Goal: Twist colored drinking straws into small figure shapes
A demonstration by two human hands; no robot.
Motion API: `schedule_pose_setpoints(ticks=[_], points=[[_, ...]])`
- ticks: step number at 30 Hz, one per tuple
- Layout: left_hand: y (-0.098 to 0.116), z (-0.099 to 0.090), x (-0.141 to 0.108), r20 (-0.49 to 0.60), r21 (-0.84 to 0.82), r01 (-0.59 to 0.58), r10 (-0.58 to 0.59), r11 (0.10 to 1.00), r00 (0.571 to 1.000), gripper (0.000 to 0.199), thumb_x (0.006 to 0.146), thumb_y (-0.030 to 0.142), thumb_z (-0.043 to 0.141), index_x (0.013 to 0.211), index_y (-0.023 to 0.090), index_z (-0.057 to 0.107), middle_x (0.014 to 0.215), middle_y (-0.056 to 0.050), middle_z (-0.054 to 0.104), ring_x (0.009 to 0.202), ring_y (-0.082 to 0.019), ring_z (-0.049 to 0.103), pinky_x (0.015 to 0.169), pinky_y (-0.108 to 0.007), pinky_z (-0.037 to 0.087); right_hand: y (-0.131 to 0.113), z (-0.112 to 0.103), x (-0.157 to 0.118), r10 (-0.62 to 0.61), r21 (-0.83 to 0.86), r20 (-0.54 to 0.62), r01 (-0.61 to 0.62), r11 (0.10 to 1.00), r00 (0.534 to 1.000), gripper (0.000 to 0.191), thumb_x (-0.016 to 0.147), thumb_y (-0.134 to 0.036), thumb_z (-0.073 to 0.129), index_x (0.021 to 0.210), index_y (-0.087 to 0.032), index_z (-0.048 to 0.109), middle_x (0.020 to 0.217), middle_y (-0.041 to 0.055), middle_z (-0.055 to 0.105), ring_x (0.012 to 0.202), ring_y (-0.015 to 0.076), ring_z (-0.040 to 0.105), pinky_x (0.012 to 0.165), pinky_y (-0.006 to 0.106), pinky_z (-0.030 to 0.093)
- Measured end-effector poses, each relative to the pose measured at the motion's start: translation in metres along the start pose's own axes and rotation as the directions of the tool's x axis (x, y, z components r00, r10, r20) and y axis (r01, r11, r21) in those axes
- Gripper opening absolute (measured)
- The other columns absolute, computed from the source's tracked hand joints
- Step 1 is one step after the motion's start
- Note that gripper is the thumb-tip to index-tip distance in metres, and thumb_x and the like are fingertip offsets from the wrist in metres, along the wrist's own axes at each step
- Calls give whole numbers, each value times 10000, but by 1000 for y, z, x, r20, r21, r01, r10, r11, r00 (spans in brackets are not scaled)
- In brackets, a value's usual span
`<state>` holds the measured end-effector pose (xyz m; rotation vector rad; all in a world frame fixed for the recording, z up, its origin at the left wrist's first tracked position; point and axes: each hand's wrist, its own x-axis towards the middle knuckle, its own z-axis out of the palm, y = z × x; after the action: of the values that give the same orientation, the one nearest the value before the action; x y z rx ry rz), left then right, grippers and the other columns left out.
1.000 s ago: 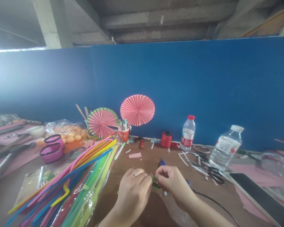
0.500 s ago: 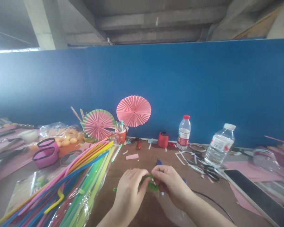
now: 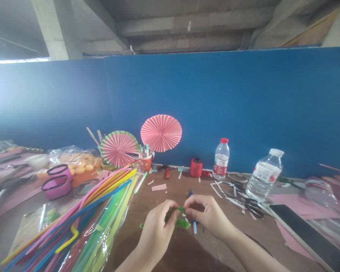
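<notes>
Between my two hands, low in the middle of the head view, is a bent green pipe cleaner [image 3: 183, 223]. My left hand [image 3: 158, 223] is closed on it, thumb and forefinger pinching from the left, and a short green tip sticks out on that hand's far left. My right hand [image 3: 206, 216] pinches the upper green end between thumb and fingertips. Part of the pipe cleaner is hidden behind the fingers. Blue-handled pliers [image 3: 190, 192] lie just behind my right hand, mostly covered by it.
A bundle of coloured pipe cleaners [image 3: 102, 215] lies at left. Pink paper fans [image 3: 161, 134] stand at the back beside a pen cup [image 3: 145, 163]. Water bottles [image 3: 221, 160], scissors [image 3: 253, 207], paper strips and a phone [image 3: 308, 230] are on the right of the brown table [image 3: 147, 198].
My right hand has turned slightly, with its fingers more arched. More of the green pipe cleaner and a pale strip below it show. The whole view has shifted a little.
</notes>
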<state>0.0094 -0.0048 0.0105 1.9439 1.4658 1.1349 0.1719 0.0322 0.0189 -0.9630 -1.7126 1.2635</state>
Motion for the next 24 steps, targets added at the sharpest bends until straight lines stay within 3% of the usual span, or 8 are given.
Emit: schedule_pose_setpoints(ticks=[10, 15, 18, 21, 24], points=[[-1, 0, -1, -16, 89, -21, 23, 996, 1000, 147, 842, 274, 396, 790, 215, 520, 738, 3, 624, 691, -144, 579, 551, -191, 398, 3, -2, 2, 58, 79, 51, -62, 995, 997, 106, 683, -244, 609, 714, -144, 624, 597, 3, 600, 554, 115, 544, 522, 214, 413], [0, 0, 0, -17, 112, -3, 4, 994, 1000, 167, 839, 296, 404, 806, 223, 551, 752, 2, 652, 701, -152, 598, 597, -210, 422, 1, 1, 0, -29, -106, -9, 27, 994, 1000, 114, 684, -255, 605, 742, -161, 633, 650, 9, 622, 618, 139, 558, 583, 232, 427], [0, -1, 0, 30, 147, -63, 59, 987, 998, 179, 834, 298, 411, 910, 243, 564, 862, -7, 661, 769, -164, 601, 681, -243, 434, 2, 1, 2, -44, -189, -104, 24, 982, 994, 110, 708, -256, 567, 680, -161, 615, 592, -3, 595, 571, 132, 540, 550, 227, 411], [-6, -1, 2, 47, 301, -134, 125, 944, 991, 349, 757, 275, 523, 1103, 246, 493, 1004, -43, 633, 870, -223, 575, 785, -341, 403, 5, 0, 6, -7, -91, -250, -16, 996, 968, 146, 727, -278, 541, 650, -160, 580, 581, -9, 574, 548, 126, 527, 515, 219, 401], [-16, 0, 5, 34, 414, -99, 94, 905, 995, 443, 683, 190, 574, 1113, 244, 486, 974, -50, 632, 901, -260, 554, 826, -419, 357, 10, -2, 10, 133, 233, -291, -65, 970, 948, 156, 710, -309, 580, 662, -166, 538, 605, -16, 568, 549, 127, 541, 510, 224, 424]])
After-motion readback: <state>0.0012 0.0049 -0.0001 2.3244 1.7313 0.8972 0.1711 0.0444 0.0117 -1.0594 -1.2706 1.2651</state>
